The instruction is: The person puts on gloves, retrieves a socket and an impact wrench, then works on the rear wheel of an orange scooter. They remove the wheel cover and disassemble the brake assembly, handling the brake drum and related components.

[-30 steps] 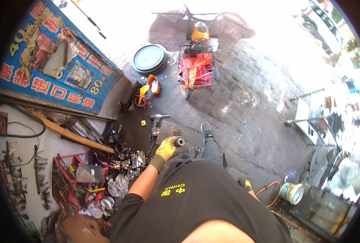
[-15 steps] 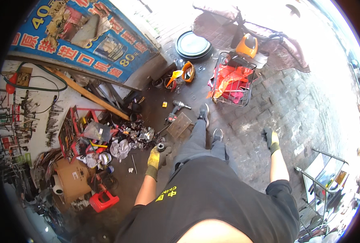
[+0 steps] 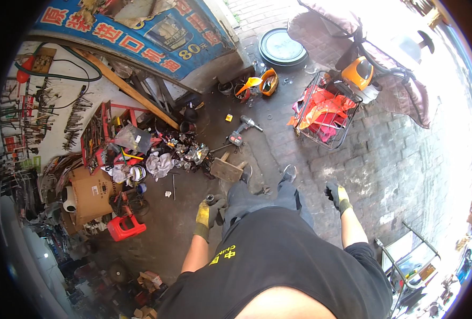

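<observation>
My left hand [image 3: 207,215], in a yellow and dark glove, is closed around a short black socket-like metal piece [image 3: 210,198] beside my left thigh. My right hand [image 3: 336,195], gloved alike, hangs out to the right with its fingers loosely curled and apart, nothing visible in it. A small wooden stool [image 3: 225,170] is by my left foot. Beyond it on the dark ground lie a cordless impact wrench [image 3: 238,133] and a small yellow box [image 3: 229,117]. A heap of dark metal parts and rags [image 3: 159,165] is left of the stool.
A scooter [image 3: 356,73] with a red-filled basket [image 3: 323,114] stands ahead right, near black round lids [image 3: 281,45] and orange containers [image 3: 268,82]. A metal trolley [image 3: 406,252] is low right. Along the left are a tool wall [image 3: 39,122], red rack [image 3: 95,138], cardboard box [image 3: 90,194] and red case [image 3: 125,228].
The view has swung right and moved over the ground. My left hand with the socket has dropped from in front of me to my side. My right hand has come fully into view.
</observation>
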{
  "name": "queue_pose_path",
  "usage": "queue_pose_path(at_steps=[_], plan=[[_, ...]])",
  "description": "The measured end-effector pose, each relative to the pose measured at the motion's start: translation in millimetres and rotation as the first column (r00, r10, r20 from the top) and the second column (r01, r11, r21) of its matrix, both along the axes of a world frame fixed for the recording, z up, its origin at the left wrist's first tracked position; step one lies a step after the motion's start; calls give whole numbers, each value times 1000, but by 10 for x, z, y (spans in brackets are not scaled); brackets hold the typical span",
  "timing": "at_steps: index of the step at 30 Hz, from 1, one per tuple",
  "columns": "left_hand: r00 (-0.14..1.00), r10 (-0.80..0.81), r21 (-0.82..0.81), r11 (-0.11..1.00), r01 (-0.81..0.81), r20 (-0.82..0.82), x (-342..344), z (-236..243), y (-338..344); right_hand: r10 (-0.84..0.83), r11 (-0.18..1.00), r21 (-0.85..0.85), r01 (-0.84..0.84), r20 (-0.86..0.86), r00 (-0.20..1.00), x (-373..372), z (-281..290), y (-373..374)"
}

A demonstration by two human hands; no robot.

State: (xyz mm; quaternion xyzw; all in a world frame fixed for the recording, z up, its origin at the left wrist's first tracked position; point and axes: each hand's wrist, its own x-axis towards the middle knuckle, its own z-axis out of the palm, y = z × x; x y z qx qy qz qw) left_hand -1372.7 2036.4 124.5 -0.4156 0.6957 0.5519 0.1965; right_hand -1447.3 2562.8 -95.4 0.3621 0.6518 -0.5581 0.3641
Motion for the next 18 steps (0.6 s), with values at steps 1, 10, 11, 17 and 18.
queue_pose_path(at_steps=[1,10,11,17,18], plan=[[1000,1,0,1000,-1,-21,-30,-25,-49,-8,1000,-15,9,19,1000,45,17,-13],[998,54,24,998,-54,-12,-119,-258,-393,-29,991,134,12,124,992,235,295,271],[997,72,6,997,-72,-13,-84,-253,-402,-27,988,157,4,145,989,204,278,298],[969,243,-23,969,-244,-39,416,-171,-252,199,974,90,-206,77,977,-376,-66,383],[963,269,-9,963,-269,-17,525,-157,-210,234,963,121,-242,79,969,-531,-127,352]])
